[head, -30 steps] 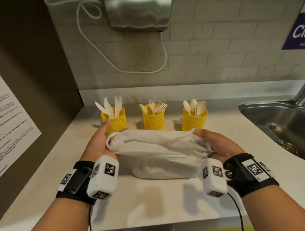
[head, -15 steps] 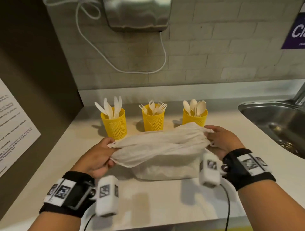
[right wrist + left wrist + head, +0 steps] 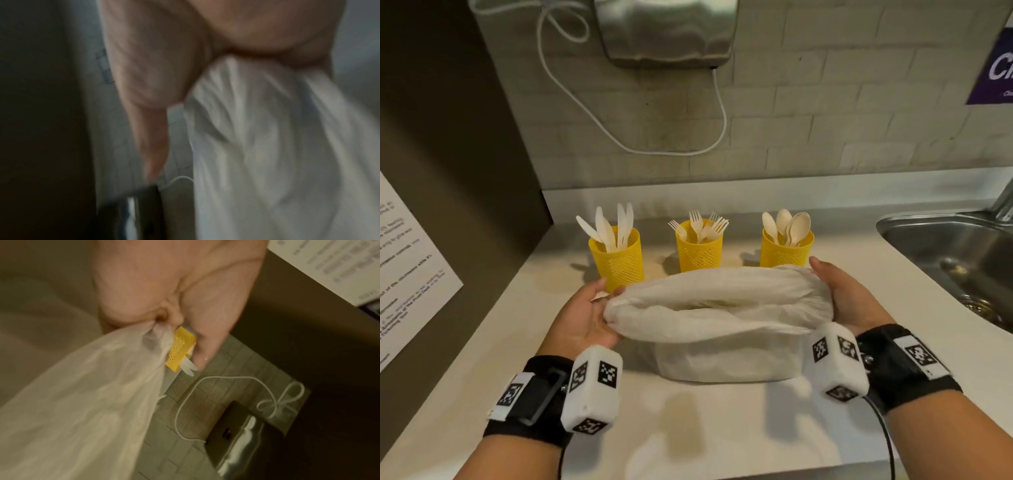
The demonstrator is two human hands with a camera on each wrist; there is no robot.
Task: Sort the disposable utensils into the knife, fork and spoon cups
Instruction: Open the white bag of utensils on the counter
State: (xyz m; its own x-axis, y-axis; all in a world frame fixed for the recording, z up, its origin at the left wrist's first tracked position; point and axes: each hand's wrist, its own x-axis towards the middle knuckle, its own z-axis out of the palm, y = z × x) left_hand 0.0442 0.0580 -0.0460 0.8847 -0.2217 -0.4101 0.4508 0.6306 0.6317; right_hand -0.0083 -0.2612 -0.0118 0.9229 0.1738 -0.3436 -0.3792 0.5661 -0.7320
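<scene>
Head: white plastic bag mid-counter, mouth stretched between left hand and right hand; knife cup, fork cup, spoon cup along back edge.
Left wrist: fingers pinching bag corner.
Right wrist (blurred): fingers gripping bag.

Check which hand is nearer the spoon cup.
Right. The right hand grips the bag just in front of the spoon cup; the left hand is by the knife cup.

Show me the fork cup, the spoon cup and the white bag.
fork cup (image 3: 699,255): head view, yellow mesh wall.
spoon cup (image 3: 784,253): head view, yellow wall below rim.
white bag (image 3: 722,291): head view, upper fold.
</scene>
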